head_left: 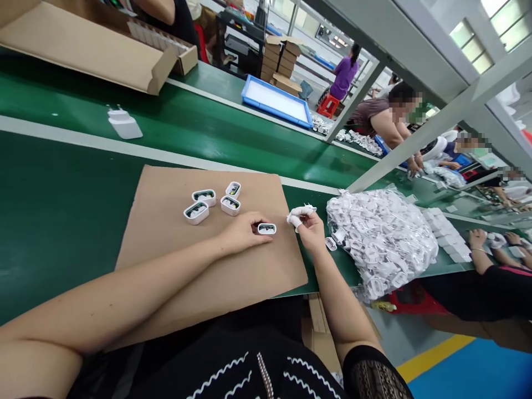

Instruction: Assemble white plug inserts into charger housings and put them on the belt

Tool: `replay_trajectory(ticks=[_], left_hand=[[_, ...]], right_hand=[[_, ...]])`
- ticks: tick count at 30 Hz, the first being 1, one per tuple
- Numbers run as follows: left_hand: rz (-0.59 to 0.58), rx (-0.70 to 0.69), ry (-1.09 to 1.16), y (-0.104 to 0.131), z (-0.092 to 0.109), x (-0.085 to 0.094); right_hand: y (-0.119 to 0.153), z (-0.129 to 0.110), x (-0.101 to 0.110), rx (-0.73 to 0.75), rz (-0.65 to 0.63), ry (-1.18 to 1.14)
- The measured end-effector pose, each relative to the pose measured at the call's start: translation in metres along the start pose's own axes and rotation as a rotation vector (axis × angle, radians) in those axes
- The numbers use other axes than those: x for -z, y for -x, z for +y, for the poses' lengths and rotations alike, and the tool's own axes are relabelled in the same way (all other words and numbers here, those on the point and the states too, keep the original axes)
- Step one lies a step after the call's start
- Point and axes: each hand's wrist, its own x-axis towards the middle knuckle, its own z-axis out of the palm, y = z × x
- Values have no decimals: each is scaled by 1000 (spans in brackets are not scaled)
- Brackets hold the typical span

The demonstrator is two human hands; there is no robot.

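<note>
My left hand (pixel 243 233) is closed around a white oval charger housing (pixel 272 233), its open top facing up and showing a dark circuit board with parts inside. My right hand (pixel 311 230), with white covers on its fingertips, is bent in a pinch just right of that housing. Small white bits show at its fingertips, but what it pinches is too small to make out. Several similar open housings (pixel 196 213) stand grouped on a brown cardboard sheet (pixel 166 244), beyond my left hand.
A clear plastic bag (pixel 382 238) full of white plastic pieces lies to the right, with a loose white piece (pixel 331 244) beside it. A white plug charger (pixel 124 123) lies on the green belt (pixel 187 124). Further back are an open carton (pixel 83 44), a blue tray (pixel 276 102) and co-workers.
</note>
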Motion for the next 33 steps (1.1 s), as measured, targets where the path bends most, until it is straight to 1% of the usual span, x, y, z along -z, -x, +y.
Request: replay_trajectory(ticks=[3, 5, 8, 9, 11, 15, 19, 23, 27, 31, 33], left_hand=[[-20, -38, -14, -3, -1, 4], [-60, -56, 10, -4, -1, 7], [-108, -40, 68, -6, -3, 9], [-111, -30, 75, -6, -3, 9], [-105, -17, 77, -6, -5, 9], [-80, -12, 72, -6, -4, 8], [-87, -11, 68, -7, -2, 8], [-97, -32, 75, -7, -1, 8], [-85, -48, 69, -6, -3, 7], [-84, -50, 75, -6, -4, 6], [-83, -61, 64, -6, -3, 7]], right_hand=[[0, -24, -6, 178, -47, 196], [1, -42, -10, 261, -161, 346], [2, -61, -18, 301, -378, 555], [3, -63, -21, 316, -425, 621], [4, -63, -27, 350, -463, 736], [7, -54, -33, 397, -464, 877], [9, -52, -30, 456, -391, 894], [8, -48, -29, 419, -389, 900], [7, -45, -34, 383, -395, 961], [6, -51, -38, 377, -393, 1079], [6, -55, -39, 377, -404, 1097]])
